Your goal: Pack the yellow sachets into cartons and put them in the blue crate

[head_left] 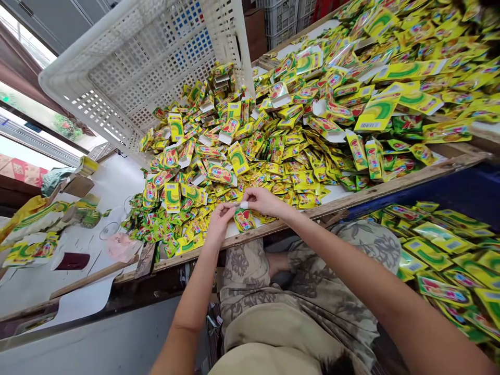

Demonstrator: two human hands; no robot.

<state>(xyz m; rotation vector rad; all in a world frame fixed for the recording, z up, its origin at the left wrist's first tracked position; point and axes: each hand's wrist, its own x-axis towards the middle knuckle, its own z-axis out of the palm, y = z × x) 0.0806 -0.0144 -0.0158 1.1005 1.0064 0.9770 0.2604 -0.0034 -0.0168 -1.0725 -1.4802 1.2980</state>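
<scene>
Near the table's front edge, my left hand (221, 220) and my right hand (262, 201) meet at the top of a small printed carton (244, 220). The carton is yellow and green with a red picture, and a white flap shows at its upper end. Fingers of both hands pinch around that end; whether anything else is between them is too small to tell. Right behind the hands lies a heap of yellow sachets (281, 177) mixed with small yellow cartons (238, 158). Green sachets (150, 221) are piled to the left of my left hand.
A white plastic basket (113, 78) lies tipped on its side, cartons spilling from it. A wooden rail (351, 200) edges the table. Below right, a blue bin (464, 195) holds many flat packs. Left are a dark red piece (72, 261) and pink plastic (122, 247).
</scene>
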